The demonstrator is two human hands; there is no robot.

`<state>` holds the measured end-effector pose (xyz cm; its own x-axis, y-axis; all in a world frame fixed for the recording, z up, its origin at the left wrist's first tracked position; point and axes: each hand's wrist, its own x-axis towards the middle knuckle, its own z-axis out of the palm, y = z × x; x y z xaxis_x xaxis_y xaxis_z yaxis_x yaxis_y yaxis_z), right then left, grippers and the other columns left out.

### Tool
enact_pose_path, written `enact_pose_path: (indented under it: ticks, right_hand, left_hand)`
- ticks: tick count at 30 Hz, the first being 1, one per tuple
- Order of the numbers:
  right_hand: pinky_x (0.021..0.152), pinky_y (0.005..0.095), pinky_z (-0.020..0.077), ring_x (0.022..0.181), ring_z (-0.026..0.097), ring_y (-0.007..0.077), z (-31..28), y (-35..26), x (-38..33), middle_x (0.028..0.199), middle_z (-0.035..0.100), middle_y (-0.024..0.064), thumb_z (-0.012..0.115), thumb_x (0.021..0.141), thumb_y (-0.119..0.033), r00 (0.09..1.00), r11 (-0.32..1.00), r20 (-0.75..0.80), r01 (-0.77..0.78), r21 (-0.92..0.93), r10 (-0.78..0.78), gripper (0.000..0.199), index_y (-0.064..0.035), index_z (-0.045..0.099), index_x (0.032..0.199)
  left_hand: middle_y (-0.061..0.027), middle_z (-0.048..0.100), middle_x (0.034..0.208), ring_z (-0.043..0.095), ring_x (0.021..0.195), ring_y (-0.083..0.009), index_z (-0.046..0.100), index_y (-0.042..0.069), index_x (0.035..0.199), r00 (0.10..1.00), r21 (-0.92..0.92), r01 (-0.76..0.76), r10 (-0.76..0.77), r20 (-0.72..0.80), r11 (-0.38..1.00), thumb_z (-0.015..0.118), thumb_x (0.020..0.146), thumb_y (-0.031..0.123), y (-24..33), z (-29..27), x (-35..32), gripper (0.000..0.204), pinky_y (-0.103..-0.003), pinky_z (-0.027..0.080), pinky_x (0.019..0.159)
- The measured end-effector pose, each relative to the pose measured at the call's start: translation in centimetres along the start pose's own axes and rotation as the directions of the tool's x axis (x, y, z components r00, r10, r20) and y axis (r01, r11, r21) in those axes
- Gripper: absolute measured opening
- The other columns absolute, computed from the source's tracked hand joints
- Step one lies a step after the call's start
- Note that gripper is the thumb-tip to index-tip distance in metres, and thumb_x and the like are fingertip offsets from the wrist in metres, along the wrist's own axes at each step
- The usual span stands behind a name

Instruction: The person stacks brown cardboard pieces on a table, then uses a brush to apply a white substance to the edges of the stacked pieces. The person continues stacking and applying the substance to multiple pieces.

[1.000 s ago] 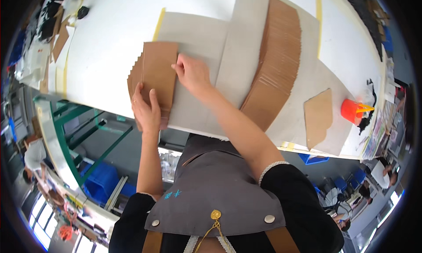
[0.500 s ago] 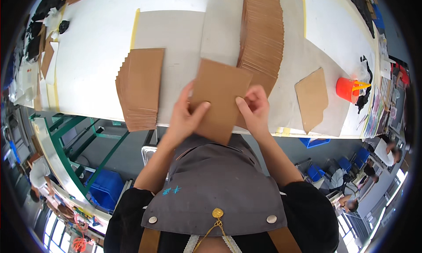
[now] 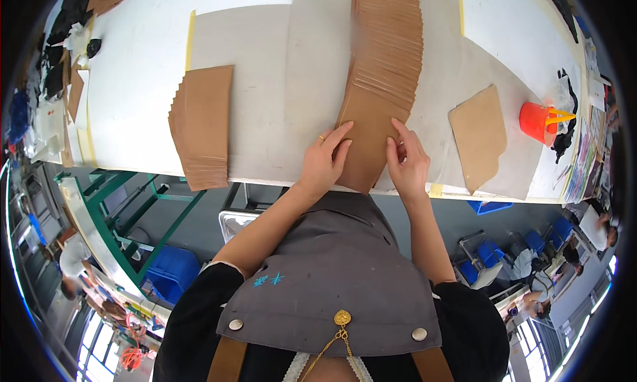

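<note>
Two bare hands press flat on a brown card [image 3: 363,140] at the tabletop's [image 3: 133,110] near edge. Left hand [image 3: 323,161] and right hand [image 3: 406,160] lie with fingers spread, pinching nothing. Behind it runs a fanned card row [image 3: 388,43]; another stack [image 3: 202,123] lies left.

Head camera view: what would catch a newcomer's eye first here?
The long fanned row of brown cardboard sheets running up the middle of the white table, with the left hand and right hand pressing on its nearest sheet. A second stack lies to the left, an orange cup at far right.
</note>
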<state>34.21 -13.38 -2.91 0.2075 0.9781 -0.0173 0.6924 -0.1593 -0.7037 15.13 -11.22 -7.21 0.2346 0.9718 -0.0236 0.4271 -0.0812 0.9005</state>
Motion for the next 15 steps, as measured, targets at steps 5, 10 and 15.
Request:
enact_pose_path:
  ticks: [5,10,15]
  right_hand:
    - [0.057,0.0276,0.0483,0.058,0.054,0.0126,0.0,0.1,0.2,0.08,0.057,0.0058,0.066,0.093,-0.002,1.0,0.999,-0.007,-0.019,0.05,0.02,0.035,-0.0065,0.066,0.128]
    - [0.056,0.0263,0.0472,0.058,0.053,0.0122,0.1,0.7,0.2,0.081,0.055,0.0054,0.066,0.093,-0.002,1.0,0.999,-0.02,-0.012,0.045,0.013,0.035,-0.0064,0.066,0.127]
    - [0.056,0.0261,0.046,0.058,0.051,0.0114,0.4,0.9,0.3,0.081,0.054,0.0046,0.066,0.092,-0.001,0.999,0.997,-0.037,-0.015,0.073,0.018,0.035,-0.0069,0.066,0.127]
  left_hand:
    - [-0.0126,0.066,0.092,0.063,0.07,-0.0301,0.068,0.011,0.126,0.999,0.044,-0.01,0.011,-0.033,0.999,0.068,0.094,0.01,0.2,0.3,0.2,0.033,-0.039,0.051,0.061]
    - [-0.0121,0.066,0.091,0.064,0.074,-0.0301,0.07,0.011,0.123,0.999,0.077,0.028,-0.025,-0.03,0.997,0.071,0.092,0.01,0.8,0.4,0.2,0.032,-0.038,0.052,0.064]
    - [-0.0116,0.065,0.09,0.063,0.073,-0.0279,0.071,0.011,0.122,0.998,0.106,0.065,-0.066,0.001,0.992,0.072,0.091,0.011,1.0,0.0,0.2,0.031,-0.036,0.051,0.063]
